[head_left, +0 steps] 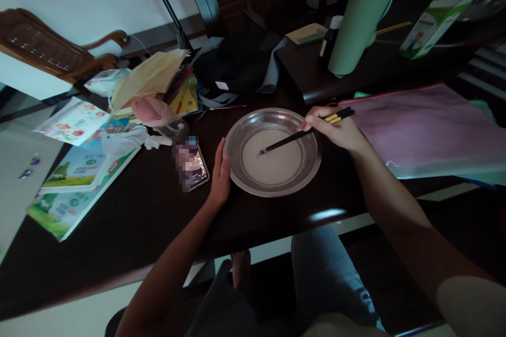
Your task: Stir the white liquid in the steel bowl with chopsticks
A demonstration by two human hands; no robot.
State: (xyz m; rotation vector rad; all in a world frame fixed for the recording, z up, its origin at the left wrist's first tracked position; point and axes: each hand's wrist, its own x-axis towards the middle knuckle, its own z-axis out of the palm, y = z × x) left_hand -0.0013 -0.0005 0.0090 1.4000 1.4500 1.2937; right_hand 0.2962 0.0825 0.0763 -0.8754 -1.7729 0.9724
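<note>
A round metal basin (272,188) with a wide sloping rim stands on the dark table and holds a cloudy whitish liquid (276,164). My left hand (221,176) rests against the outer left side of the basin, its fingers stretched along the wall rather than wrapped around it. A pair of black chopsticks (290,139) with gold bands is gripped in my right hand (330,125) at the basin's right rim. Their tips point down and left, at the liquid near the middle; whether they dip below its surface I cannot tell.
Left of the basin lie a lit phone (192,166), crumpled white tissue (126,140), a pinkish-topped clear container (152,111) and several booklets (75,168). Behind is a black bag (237,63). Rightward sit a pink folder (419,126), a green roll (363,16) and a green-white box (430,29).
</note>
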